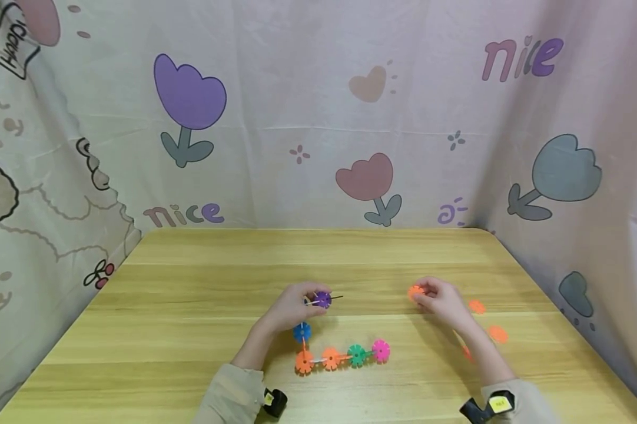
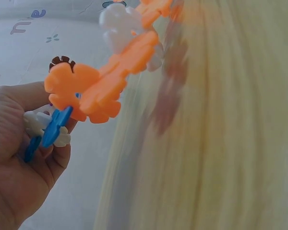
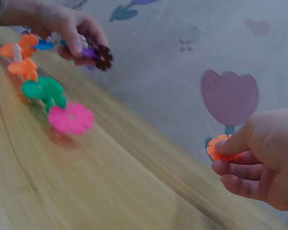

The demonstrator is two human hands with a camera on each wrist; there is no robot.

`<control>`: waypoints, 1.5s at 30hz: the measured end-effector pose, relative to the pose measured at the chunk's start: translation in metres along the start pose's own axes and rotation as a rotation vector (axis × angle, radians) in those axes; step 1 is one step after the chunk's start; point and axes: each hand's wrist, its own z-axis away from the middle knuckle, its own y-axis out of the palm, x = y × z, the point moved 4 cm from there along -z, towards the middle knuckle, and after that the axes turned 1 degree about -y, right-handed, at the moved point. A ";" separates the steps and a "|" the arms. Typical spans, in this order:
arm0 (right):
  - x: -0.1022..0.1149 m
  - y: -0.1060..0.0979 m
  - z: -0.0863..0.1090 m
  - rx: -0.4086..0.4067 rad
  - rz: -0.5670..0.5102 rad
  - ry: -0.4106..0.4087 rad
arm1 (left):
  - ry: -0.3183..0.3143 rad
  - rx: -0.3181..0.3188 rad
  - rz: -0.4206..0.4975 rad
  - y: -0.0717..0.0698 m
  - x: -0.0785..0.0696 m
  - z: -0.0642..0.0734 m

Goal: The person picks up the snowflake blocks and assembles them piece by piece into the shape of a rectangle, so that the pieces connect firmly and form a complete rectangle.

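Nearest on the wooden table [image 1: 165, 359], the lower run of a chain of interlocking notched plastic discs [image 1: 331, 358] ends in a pink disc [image 1: 381, 351]. To its right lie loose orange discs [image 1: 498, 334]. Farther on, the chain bends up past a blue disc [image 1: 302, 331] to the left hand [image 1: 292, 307], whose curled fingers grip its other end, with a purple disc [image 1: 322, 300] and a brown disc [image 3: 104, 58] sticking out. Well apart, the right hand [image 1: 441, 301] pinches a single orange disc [image 1: 415, 292] between thumb and fingers. Behind hangs a tulip-print curtain [image 1: 276, 88].

The step in hand looks like lengthening the chain: the held disc is not yet joined. The next move seems to call for bringing both hands together, lining up a notch with the brown disc's and pressing firmly while the left grip steadies the chain.
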 end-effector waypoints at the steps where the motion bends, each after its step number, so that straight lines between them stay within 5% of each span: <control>1: 0.003 0.005 -0.002 0.014 -0.020 0.000 | 0.002 0.002 -0.004 0.000 0.000 0.000; 22: 0.045 0.081 -0.022 0.217 -0.196 -0.096 | 0.016 0.010 -0.014 0.001 -0.002 0.000; 45: 0.074 0.099 -0.020 0.298 -0.229 -0.094 | 0.020 0.011 -0.010 -0.001 0.001 -0.002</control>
